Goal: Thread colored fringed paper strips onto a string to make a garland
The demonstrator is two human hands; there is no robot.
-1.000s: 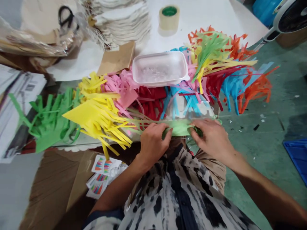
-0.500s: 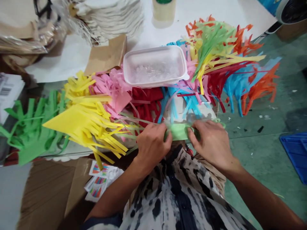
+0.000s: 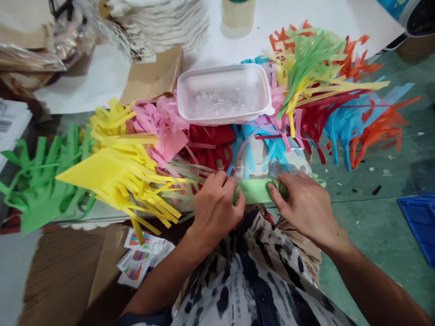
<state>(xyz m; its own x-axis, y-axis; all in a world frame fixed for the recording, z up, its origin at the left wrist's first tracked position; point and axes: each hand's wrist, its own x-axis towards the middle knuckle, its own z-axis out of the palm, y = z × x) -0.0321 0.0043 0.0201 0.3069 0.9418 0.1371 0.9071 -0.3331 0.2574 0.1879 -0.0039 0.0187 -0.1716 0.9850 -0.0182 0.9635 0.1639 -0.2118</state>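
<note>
A green paper strip (image 3: 256,190) is gripped at the lower centre of the frame, stretched between the two hands. Its left end is pinched by the left hand (image 3: 215,208), its right end by the right hand (image 3: 304,206). Just above it, a plastic tray (image 3: 224,93) is seen on coloured paper fringes (image 3: 142,154).

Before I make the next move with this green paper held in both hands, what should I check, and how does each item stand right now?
1. Left hand grips the green paper strip: ok.
2. Right hand grips the strip's other end: ok.
3. Strip free of tears: cannot tell, the hands cover both ends.
4. Strip clear of the yellow fringe: not ok, thin green strands lie across the yellow ones.
5. Plastic container upright on the coloured paper: ok.
</note>
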